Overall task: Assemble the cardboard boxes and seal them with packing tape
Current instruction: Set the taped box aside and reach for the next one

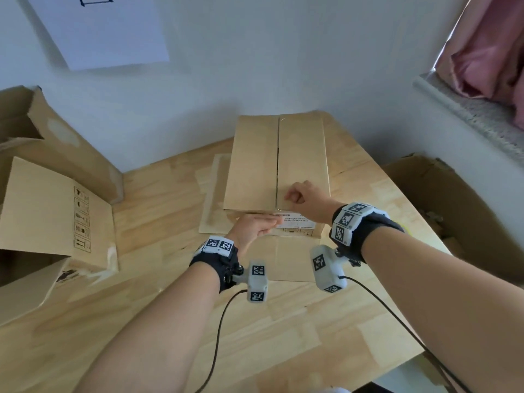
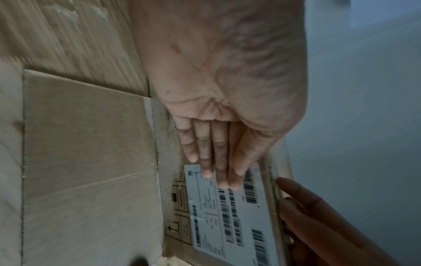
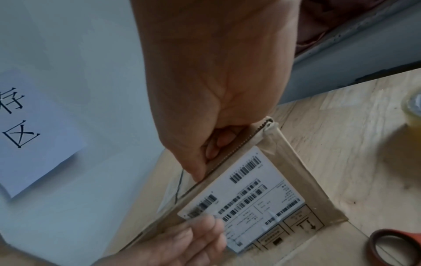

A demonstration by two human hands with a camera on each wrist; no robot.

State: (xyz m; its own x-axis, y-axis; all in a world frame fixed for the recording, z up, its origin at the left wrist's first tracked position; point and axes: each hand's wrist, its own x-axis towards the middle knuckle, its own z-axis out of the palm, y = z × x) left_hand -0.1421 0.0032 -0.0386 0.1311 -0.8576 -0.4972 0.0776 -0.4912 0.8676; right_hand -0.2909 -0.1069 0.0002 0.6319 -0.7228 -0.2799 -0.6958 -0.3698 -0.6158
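A cardboard box (image 1: pixel 255 165) stands in the middle of the wooden table (image 1: pixel 170 279), its two top flaps folded shut along a centre seam. A white barcode label (image 2: pixel 227 216) is stuck on its near side. My left hand (image 1: pixel 255 226) lies flat on that side, straight fingers (image 2: pixel 216 153) pressing on the label's edge. My right hand (image 1: pixel 297 195) rests on the top right flap by the near edge, fingers (image 3: pixel 212 149) curled and the thumb along the flap's edge. Clear tape shows on the seam (image 3: pixel 170 194).
An open large box (image 1: pixel 56 208) lies at the left and another (image 1: pixel 453 208) stands off the table's right side. Flat cardboard (image 1: pixel 215 194) lies under the centre box. A clear tape roll (image 3: pixel 413 111) and red-handled scissors (image 3: pixel 396 246) lie to the right.
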